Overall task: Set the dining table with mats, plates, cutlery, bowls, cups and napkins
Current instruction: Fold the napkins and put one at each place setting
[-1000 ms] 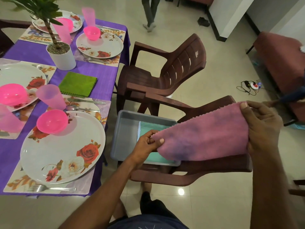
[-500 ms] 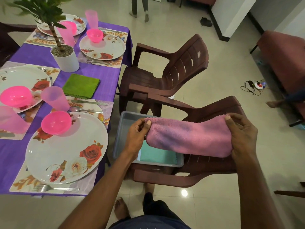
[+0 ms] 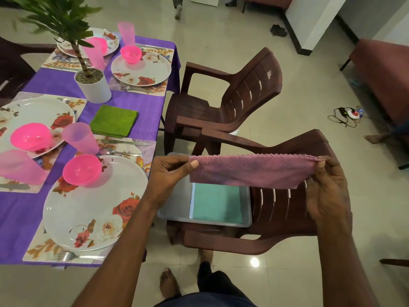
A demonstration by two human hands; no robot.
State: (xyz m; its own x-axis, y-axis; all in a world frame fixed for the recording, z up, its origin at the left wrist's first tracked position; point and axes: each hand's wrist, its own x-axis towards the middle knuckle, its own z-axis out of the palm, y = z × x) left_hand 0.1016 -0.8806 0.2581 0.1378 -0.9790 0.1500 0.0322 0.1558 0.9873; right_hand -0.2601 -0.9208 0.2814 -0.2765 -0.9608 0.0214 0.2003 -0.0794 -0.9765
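Observation:
A pink napkin [image 3: 250, 171], folded in half, is stretched level between my hands above a grey tray [image 3: 172, 209]. My left hand [image 3: 170, 173] pinches its left end and my right hand [image 3: 327, 191] pinches its right end. In the tray lies a teal napkin [image 3: 215, 204]. On the purple table a green napkin [image 3: 113, 120] lies folded beside the nearest setting: a floral plate [image 3: 95, 209], a pink bowl [image 3: 81, 169], a pink cup [image 3: 80, 138], a fork [image 3: 75, 256] and a knife [image 3: 125, 142] on a mat [image 3: 42, 251].
The tray sits on a brown plastic chair [image 3: 281, 209]; a second chair [image 3: 232, 100] stands behind it. A potted plant [image 3: 93, 85] stands mid-table among further plates, bowls and cups. A person's foot [image 3: 376, 138] and a cable [image 3: 345, 116] are on the floor at right.
The pink napkin went from a spread, tilted sheet to a narrow folded strip held level. Both hands rose slightly and pulled it taut.

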